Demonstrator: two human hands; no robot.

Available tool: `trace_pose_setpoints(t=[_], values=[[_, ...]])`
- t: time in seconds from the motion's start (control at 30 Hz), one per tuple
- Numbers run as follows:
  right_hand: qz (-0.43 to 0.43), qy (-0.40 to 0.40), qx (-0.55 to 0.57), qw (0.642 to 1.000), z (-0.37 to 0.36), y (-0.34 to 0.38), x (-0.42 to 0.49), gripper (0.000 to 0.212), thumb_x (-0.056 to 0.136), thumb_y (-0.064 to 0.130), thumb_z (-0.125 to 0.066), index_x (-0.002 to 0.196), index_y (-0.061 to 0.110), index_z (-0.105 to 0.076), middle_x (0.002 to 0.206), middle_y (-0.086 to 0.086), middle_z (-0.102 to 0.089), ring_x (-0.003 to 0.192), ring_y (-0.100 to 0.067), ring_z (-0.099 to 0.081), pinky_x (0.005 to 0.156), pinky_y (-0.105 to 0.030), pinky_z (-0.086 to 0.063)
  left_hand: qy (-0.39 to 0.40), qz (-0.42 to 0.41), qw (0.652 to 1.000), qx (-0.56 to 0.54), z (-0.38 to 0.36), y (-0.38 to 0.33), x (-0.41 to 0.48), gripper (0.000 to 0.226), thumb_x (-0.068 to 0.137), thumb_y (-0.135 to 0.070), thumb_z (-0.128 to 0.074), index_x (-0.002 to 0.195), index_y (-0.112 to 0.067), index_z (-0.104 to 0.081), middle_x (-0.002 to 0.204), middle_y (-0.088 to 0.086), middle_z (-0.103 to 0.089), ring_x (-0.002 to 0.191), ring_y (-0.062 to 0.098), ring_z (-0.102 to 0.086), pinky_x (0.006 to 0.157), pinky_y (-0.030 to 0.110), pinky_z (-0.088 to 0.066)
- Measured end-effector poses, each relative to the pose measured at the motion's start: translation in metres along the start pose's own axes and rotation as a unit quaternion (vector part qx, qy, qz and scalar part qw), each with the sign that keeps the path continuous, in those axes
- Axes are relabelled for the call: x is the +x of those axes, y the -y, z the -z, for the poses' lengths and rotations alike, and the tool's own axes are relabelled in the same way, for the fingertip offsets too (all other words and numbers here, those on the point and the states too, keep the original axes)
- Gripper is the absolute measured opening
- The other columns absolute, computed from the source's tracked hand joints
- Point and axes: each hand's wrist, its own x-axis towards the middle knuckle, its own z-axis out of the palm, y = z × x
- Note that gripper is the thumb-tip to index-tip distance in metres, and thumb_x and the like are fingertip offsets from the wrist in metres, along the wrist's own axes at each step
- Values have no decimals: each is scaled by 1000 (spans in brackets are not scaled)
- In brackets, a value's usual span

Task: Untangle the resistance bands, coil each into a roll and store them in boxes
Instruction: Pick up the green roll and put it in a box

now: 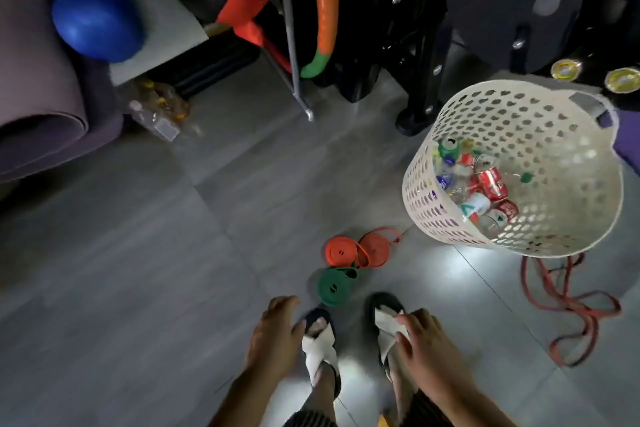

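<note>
Three coiled resistance bands lie on the grey tiled floor ahead of my feet: an orange roll, a second orange roll with a loose tail running toward the basket, and a green roll nearest me. A tangle of red bands sprawls on the floor at the right, partly under the basket. My left hand hangs over the floor beside my left foot, fingers relaxed, holding nothing. My right hand hovers above my right sandal, fingers loosely spread and empty. No box is in view.
A white perforated basket with cans and bottles stands at the right. Black gym equipment and an orange hoop fill the back. A rolled mat, a blue ball and plastic bottles are at the left.
</note>
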Motion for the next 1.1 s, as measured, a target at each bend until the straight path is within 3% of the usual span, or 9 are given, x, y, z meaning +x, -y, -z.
trace_pose_setpoints(t=[0.13,0.23,0.37,0.47,0.6,0.7,0.77,0.9,1.1], values=[[-6,53,-12,998,-83,-40,89,9,71,19,-63,80,18,-64,77,-2,-60,66,-21,-65,49,-23,-47,-3,99,989,-114,-74,22,102,39,88,-18,-55,127,-15,-49,131,6,-50,110,22,-55,91,29,-45],[-8,123,-25,992,-155,-67,155,29,93,23,-44,119,13,-52,118,-8,-52,107,-24,-53,85,-30,-45,23,153,975,-157,-141,51,165,37,89,-15,-54,125,-11,-50,123,12,-52,99,23,-57,85,31,-46],[5,146,16,989,-247,-91,217,46,95,24,-39,139,12,-29,142,-9,-32,126,-23,-38,99,-30,-36,27,189,965,-180,-214,88,230,38,89,-16,-55,125,-10,-47,122,15,-51,95,23,-56,78,29,-45],[18,124,-3,992,-305,-104,239,53,90,23,-49,138,10,-30,140,-14,-36,123,-32,-40,96,-37,-39,16,201,963,-182,-251,107,264,50,90,-21,-54,135,-12,-35,131,12,-43,105,21,-53,81,26,-41],[45,73,-19,996,-342,-118,244,51,74,19,-67,119,3,-53,111,-19,-60,96,-38,-59,76,-39,-51,-29,214,946,-243,-277,120,296,59,88,-21,-58,139,-19,-28,129,7,-42,116,26,-49,81,31,-43],[40,49,-10,998,-353,-123,239,45,75,34,-49,109,6,-60,95,-17,-63,81,-36,-61,67,-38,-52,-31,301,869,-392,-295,128,310,51,89,-25,-57,134,-22,-34,124,8,-48,104,27,-53,83,37,-50],[8,45,25,999,-360,-124,233,46,76,37,-40,102,7,-62,87,-18,-61,77,-39,-59,64,-40,-51,-34,320,855,-406,-305,133,312,42,89,-30,-55,128,-28,-40,125,11,-49,102,30,-54,87,48,-51],[-103,99,178,974,-370,-109,225,31,88,22,-51,114,5,-51,113,-17,-52,95,-38,-56,77,-41,-47,-33,313,849,-424,-314,140,311,32,87,-36,-56,117,-37,-46,123,9,-48,104,31,-55,86,51,-52],[-100,85,186,974,-359,-87,206,31,90,22,-53,117,8,-50,114,-13,-52,91,-34,-60,67,-32,-45,-74,319,829,-453,-293,130,279,17,89,-30,-53,104,-33,-48,105,5,-54,94,27,-59,80,50,-55]])
